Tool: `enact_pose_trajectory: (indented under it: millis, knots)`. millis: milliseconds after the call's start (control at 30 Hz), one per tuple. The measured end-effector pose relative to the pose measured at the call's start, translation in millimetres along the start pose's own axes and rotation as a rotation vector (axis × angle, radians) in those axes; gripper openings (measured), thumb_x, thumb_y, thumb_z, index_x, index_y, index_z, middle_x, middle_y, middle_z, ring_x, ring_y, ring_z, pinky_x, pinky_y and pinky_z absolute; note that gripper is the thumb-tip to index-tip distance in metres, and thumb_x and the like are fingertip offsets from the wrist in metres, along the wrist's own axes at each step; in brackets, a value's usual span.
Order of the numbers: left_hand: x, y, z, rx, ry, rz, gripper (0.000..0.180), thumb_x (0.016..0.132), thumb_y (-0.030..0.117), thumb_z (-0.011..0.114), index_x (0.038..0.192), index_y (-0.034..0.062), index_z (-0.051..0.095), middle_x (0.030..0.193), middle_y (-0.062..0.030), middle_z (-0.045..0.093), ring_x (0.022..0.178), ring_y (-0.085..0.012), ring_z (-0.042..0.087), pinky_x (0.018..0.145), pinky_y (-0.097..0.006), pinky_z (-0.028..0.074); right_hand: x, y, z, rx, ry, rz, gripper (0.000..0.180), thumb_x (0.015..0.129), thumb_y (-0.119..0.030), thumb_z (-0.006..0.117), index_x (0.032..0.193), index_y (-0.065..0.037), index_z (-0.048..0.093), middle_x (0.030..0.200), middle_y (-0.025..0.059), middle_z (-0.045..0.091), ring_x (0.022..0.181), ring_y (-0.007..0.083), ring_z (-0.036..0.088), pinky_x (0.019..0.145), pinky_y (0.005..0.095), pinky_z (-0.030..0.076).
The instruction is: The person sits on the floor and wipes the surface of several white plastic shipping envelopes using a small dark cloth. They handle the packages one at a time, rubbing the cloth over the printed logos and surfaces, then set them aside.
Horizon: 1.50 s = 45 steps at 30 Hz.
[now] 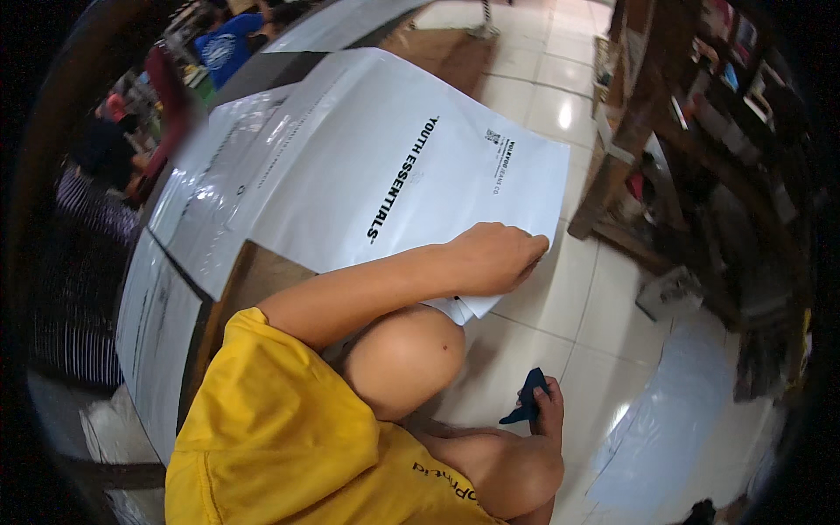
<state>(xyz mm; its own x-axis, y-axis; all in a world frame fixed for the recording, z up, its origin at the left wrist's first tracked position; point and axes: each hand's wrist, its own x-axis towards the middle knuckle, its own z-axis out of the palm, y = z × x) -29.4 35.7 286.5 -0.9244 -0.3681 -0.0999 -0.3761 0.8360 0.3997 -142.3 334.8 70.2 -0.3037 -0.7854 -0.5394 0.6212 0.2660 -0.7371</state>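
Observation:
A white printed plastic bag [341,149] lies spread over a stack of similar bags. My left hand [497,257] reaches across it, its fingers closed at the bag's right near corner, which hangs past the stack's edge. Lower down, next to my right knee, my right hand [549,409] grips a small dark blue cloth [528,399], with part of it sticking out from the fingers. My right forearm is mostly hidden behind the knee.
Under the bags a brown board edge [254,284] shows beside my left arm. A wooden rack [626,131] with assorted items stands on the right. On the tiled floor [560,297] lies a clear plastic sheet [665,420]. A person in a blue shirt [226,51] is at the far left.

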Motion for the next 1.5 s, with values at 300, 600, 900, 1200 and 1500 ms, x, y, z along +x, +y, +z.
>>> enact_pose_trajectory:
  millis: [300,600,900,1200,1500]
  knots:
    - [19.2,-84.7,103.2,-0.253,-0.169,0.220,0.014,0.094,0.014,0.053,0.098,0.0011,0.053,0.094,-0.0215,0.066,0.086,-0.0437,0.064,0.075,-0.053,0.050,-12.7,33.8,23.5,0.004,0.165,0.018,0.020,0.093,-0.011,0.059,0.111,-0.004,0.055,0.091,0.0089,0.065,0.079,0.0176,0.064,0.072,0.0327,0.056]
    - [12.9,-138.0,224.6,-0.194,-0.493,0.216,0.021,0.094,0.018,0.053,0.105,0.0007,0.057,0.096,-0.0230,0.064,0.092,-0.0449,0.063,0.083,-0.054,0.051,-4.8,62.1,53.9,-0.037,0.222,0.049,0.023,0.094,-0.015,0.060,0.112,-0.003,0.054,0.092,0.0102,0.066,0.082,0.0176,0.064,0.077,0.0327,0.054]
    - [22.7,-169.0,239.1,-0.272,-0.136,0.263,0.029,0.085,0.017,0.065,0.109,0.0013,0.062,0.114,-0.0196,0.062,0.109,-0.0401,0.057,0.095,-0.050,0.046,-1.1,74.3,62.8,-0.054,0.275,0.078,0.027,0.094,-0.010,0.061,0.120,-0.004,0.059,0.104,0.0046,0.064,0.094,0.0130,0.059,0.084,0.0289,0.050]
    - [33.4,-254.3,215.8,0.048,0.153,0.010,0.047,0.081,0.010,0.069,0.126,0.0100,0.057,0.124,-0.0197,0.056,0.112,-0.0394,0.055,0.095,-0.049,0.046,107.9,55.7,93.4,-0.206,0.045,0.022,0.061,0.094,-0.011,0.058,0.152,-0.009,0.038,0.117,0.0090,0.058,0.101,0.0175,0.057,0.090,0.0314,0.049]
    - [64.4,-311.2,196.8,0.021,0.075,-0.083,0.032,0.087,0.012,0.061,0.118,0.0052,0.061,0.106,-0.0205,0.064,0.100,-0.0398,0.062,0.089,-0.048,0.050,133.9,82.4,85.5,-0.530,0.003,0.088,0.077,0.089,-0.015,0.059,0.158,-0.011,0.026,0.120,0.0197,0.060,0.103,0.0265,0.061,0.094,0.0373,0.049]
